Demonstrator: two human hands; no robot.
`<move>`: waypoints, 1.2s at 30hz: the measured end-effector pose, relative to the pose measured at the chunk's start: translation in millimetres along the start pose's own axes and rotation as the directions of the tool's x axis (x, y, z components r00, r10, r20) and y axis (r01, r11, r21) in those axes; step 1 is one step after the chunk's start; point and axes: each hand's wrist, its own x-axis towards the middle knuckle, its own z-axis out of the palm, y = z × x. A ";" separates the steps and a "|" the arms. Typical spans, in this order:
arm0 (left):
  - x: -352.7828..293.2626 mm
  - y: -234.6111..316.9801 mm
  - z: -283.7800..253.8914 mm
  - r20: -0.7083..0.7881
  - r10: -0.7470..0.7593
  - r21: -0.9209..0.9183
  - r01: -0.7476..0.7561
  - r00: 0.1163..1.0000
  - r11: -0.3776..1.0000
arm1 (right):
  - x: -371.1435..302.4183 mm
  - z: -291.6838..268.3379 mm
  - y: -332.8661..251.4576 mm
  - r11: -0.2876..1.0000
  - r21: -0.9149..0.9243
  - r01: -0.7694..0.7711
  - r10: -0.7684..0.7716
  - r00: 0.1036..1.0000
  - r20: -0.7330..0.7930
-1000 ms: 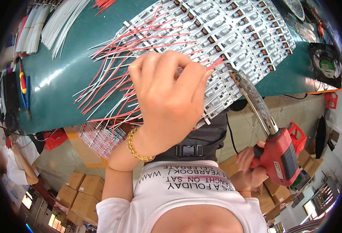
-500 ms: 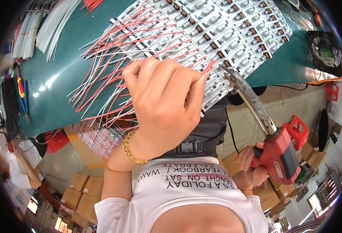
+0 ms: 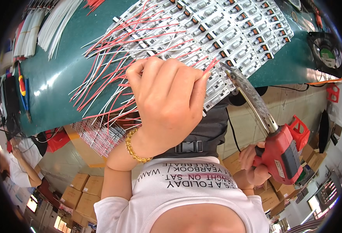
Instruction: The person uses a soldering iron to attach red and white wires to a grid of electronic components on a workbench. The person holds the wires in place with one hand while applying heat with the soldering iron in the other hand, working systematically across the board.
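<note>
My left hand [image 3: 167,97], wearing a yellow bead bracelet [image 3: 130,147], is closed in a pinch around red wires [image 3: 211,66]. Their red ends stick out past the fingertips over a panel of white circuit boards [image 3: 233,42]. My right hand [image 3: 253,165] grips the handle of a red and black soldering gun [image 3: 281,155]. Its long metal barrel slants up and left, with the dark tip at the boards, just right of the wire ends. Many red and white wires [image 3: 105,77] fan out leftward from the panel; my left hand hides part of them.
The boards lie on a green table [image 3: 58,101]. Bundles of white wires [image 3: 56,27], a screwdriver [image 3: 22,85] and a blue-handled tool [image 3: 27,97] are at the left. A fan [image 3: 326,54] stands at the right edge. More wired boards [image 3: 97,136] sit below the table; another person [image 3: 25,163] is at far left.
My left hand and the wire ends have shifted slightly right, and so has the panel in view. The soldering gun remains near the wire ends, its handle moved slightly right.
</note>
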 end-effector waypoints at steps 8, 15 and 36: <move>-0.5 -0.4 -1.3 0.006 0.001 0.010 -0.001 1.000 1.000 | 4.2 -1.3 -2.4 1.000 0.026 -0.008 0.007 0.999 0.051; 4.5 9.3 -10.9 0.089 -0.090 -0.140 0.101 0.992 0.985 | -10.0 -15.1 5.0 0.989 0.145 0.018 -0.025 0.999 0.041; 0.3 7.0 -6.2 0.080 -0.035 -0.068 0.040 0.996 0.997 | -14.1 -17.6 4.3 0.998 -0.044 -0.041 0.044 0.997 0.062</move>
